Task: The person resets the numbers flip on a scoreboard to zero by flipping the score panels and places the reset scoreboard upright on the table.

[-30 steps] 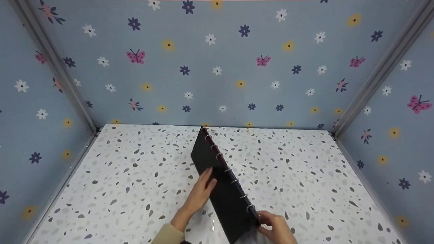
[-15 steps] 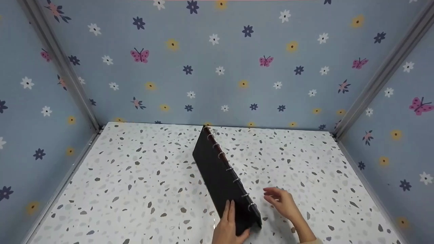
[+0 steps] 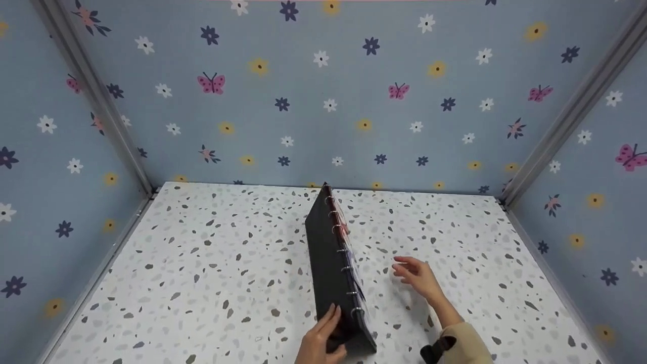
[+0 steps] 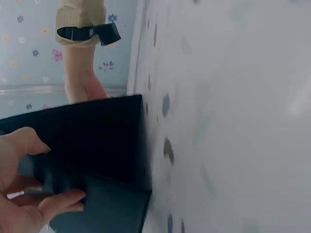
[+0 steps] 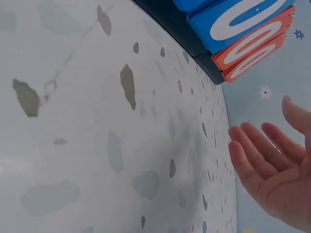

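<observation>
A black flip scoreboard (image 3: 323,258) stands tent-like on its edges, its ring-bound spine uppermost, running away from me. In the right wrist view its far side carries blue (image 5: 233,24) and orange-red (image 5: 255,46) cards with white zeros. My left hand (image 3: 321,338) grips the near end of the black back panel. The left wrist view shows that panel (image 4: 107,204) between the thumb and the fingers of the hand (image 4: 24,179). My right hand (image 3: 418,277) hovers to the right of the scoreboard, apart from it, fingers loosely bent and holding nothing.
Under the scoreboard is a white speckled tabletop (image 3: 212,283). Blue walls with flowers and butterflies (image 3: 343,91) enclose it at the back and both sides. Metal posts (image 3: 101,101) stand at the back corners. A black strap (image 3: 438,349) circles the right sleeve.
My right hand has let go of the scoreboard's near end and moved off to the right. My left hand has slid to that end. The scoreboard has turned, now pointing more straight away from me.
</observation>
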The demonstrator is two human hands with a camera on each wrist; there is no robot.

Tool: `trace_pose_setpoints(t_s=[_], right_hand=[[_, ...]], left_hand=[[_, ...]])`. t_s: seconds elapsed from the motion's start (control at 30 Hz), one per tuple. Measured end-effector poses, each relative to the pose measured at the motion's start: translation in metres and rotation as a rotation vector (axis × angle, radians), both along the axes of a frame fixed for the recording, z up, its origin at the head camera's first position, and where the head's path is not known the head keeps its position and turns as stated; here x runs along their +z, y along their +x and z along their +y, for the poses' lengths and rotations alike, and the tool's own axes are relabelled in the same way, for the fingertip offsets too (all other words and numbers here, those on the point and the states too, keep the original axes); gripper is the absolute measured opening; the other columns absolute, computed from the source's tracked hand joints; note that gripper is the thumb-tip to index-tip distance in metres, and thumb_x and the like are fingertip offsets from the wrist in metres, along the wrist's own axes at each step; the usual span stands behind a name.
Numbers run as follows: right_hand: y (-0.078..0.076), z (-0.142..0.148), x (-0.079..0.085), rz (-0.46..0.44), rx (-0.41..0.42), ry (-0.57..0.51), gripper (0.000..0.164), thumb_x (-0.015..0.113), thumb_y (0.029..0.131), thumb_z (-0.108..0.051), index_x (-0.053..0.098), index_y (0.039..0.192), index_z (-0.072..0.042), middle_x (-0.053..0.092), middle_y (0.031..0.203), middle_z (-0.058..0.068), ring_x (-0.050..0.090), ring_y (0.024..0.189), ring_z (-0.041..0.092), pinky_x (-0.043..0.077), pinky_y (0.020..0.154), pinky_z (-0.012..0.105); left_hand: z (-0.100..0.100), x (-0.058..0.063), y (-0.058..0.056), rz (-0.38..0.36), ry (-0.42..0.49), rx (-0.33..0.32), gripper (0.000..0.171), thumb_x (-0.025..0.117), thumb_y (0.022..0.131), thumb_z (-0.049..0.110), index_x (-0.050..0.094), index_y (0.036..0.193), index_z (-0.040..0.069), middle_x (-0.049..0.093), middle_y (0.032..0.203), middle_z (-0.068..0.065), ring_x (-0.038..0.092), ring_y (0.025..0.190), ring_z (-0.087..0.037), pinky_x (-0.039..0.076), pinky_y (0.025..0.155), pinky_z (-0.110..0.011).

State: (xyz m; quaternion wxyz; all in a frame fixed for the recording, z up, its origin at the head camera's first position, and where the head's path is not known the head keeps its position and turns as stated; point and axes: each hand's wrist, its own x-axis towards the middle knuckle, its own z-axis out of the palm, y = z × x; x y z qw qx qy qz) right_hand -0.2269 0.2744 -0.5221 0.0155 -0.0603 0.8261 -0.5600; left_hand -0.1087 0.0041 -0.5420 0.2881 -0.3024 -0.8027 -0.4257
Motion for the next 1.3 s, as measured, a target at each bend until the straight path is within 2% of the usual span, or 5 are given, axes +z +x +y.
trace_pose_setpoints(t_s=[0.17,0.47,0.93,1.13,1.3], right_hand=[[-0.016,0.008,-0.004,-0.009,-0.044,-0.005,0.041,0.059,0.089,-0.018,0.051,0.118,0.010,0.060,0.105,0.023,0.061,0.089,0.026,0.051,0.073,0.039],[-0.038,0.017,0.005,-0.079,-0.075,0.039,0.049,0.059,0.089,-0.022,0.045,0.127,0.003,0.051,0.120,0.024,0.053,0.106,0.032,0.047,0.082,0.043],[-0.059,0.025,0.023,-0.048,-0.053,0.019,0.060,0.062,0.086,-0.016,0.034,0.135,0.003,0.037,0.131,0.030,0.038,0.119,0.041,0.034,0.096,0.049],[-0.047,0.017,0.038,-0.024,-0.042,0.057,0.048,0.062,0.086,-0.010,0.043,0.125,0.010,0.051,0.117,0.029,0.048,0.109,0.039,0.039,0.091,0.047],[-0.053,0.026,0.012,0.022,-0.092,0.057,0.037,0.068,0.081,-0.014,0.057,0.111,0.005,0.062,0.101,0.020,0.058,0.095,0.030,0.046,0.082,0.038]], left_hand=[[-0.027,-0.001,-0.007,-0.039,0.025,-0.184,0.062,0.068,0.054,-0.008,0.053,0.113,-0.015,0.053,0.112,-0.031,0.057,0.095,-0.037,0.045,0.084,-0.023],[-0.077,0.012,-0.027,-0.511,-0.004,-0.466,0.061,0.057,0.068,-0.016,0.043,0.128,-0.008,0.041,0.129,-0.027,0.043,0.116,-0.032,0.045,0.085,-0.037],[-0.125,0.030,-0.069,-0.753,0.107,-0.709,0.064,0.052,0.068,-0.025,0.046,0.128,-0.003,0.046,0.129,-0.018,0.046,0.116,-0.017,0.043,0.088,-0.037],[-0.142,0.018,-0.093,-0.777,0.060,-0.655,0.053,0.059,0.076,-0.014,0.051,0.126,0.003,0.052,0.126,-0.010,0.049,0.114,-0.020,0.042,0.091,-0.034],[-0.143,0.025,-0.081,-0.713,-0.107,-0.256,0.055,0.060,0.075,-0.014,0.050,0.126,0.003,0.049,0.126,-0.017,0.045,0.115,-0.036,0.037,0.093,-0.050]])
